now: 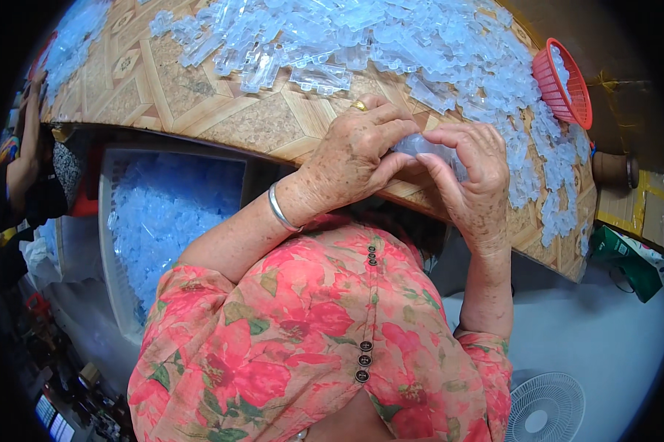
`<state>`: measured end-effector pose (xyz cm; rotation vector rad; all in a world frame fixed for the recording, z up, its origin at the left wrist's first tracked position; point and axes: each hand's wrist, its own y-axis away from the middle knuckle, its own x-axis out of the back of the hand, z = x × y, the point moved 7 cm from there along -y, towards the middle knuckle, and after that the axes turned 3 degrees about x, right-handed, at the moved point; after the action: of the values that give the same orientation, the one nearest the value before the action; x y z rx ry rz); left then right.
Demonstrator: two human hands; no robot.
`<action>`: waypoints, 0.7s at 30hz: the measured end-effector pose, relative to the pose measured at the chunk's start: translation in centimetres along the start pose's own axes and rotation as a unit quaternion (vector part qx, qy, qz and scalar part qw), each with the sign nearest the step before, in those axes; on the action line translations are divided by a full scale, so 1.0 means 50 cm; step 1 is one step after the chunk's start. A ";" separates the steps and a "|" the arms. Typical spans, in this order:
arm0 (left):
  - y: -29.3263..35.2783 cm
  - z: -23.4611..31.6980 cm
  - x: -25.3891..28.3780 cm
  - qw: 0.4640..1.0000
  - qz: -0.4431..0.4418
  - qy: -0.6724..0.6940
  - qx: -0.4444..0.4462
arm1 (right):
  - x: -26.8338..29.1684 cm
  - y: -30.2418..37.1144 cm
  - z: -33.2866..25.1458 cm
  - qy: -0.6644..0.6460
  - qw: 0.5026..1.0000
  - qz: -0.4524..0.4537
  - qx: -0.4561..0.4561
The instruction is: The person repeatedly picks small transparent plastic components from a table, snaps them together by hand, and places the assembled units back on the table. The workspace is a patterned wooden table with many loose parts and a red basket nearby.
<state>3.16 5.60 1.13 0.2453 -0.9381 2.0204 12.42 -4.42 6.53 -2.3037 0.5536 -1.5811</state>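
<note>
Above the table's near edge, my left hand point(355, 151) and my right hand point(475, 166) meet with fingertips pinched on a translucent, bluish plastic piece point(436, 151). Its middle shows between my thumbs and forefingers; the rest is hidden by the fingers, so its exact kind cannot be made out. Just beyond my hands spreads a large heap of similar clear plastic pieces point(321, 44), flat and elongated. A few, such as a clear strip point(322, 79), lie separately at the near edge of the heap.
The wood-patterned table point(221, 110) curves across the front. A red basket point(578, 92) with plastic pieces stands at its right end. Below the table at left sits a white crate point(110, 243) full of pieces. A fan point(545, 409) is at lower right; another person's arm point(29, 140) shows far left.
</note>
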 end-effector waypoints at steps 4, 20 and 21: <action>-0.001 -0.003 -0.002 1.000 -0.005 0.001 0.006 | -0.014 -0.003 0.020 -0.068 0.996 -0.004 -0.063; 0.026 0.021 0.048 0.991 -0.097 -0.020 0.086 | -0.042 0.047 0.006 -0.171 0.966 -0.035 -0.192; 0.027 0.021 0.044 0.989 -0.103 0.010 0.108 | -0.049 0.049 0.009 -0.201 0.954 -0.059 -0.217</action>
<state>0.59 5.79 2.24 0.4232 -0.6524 1.9283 11.68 -5.44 3.24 -2.9306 0.7223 -1.0556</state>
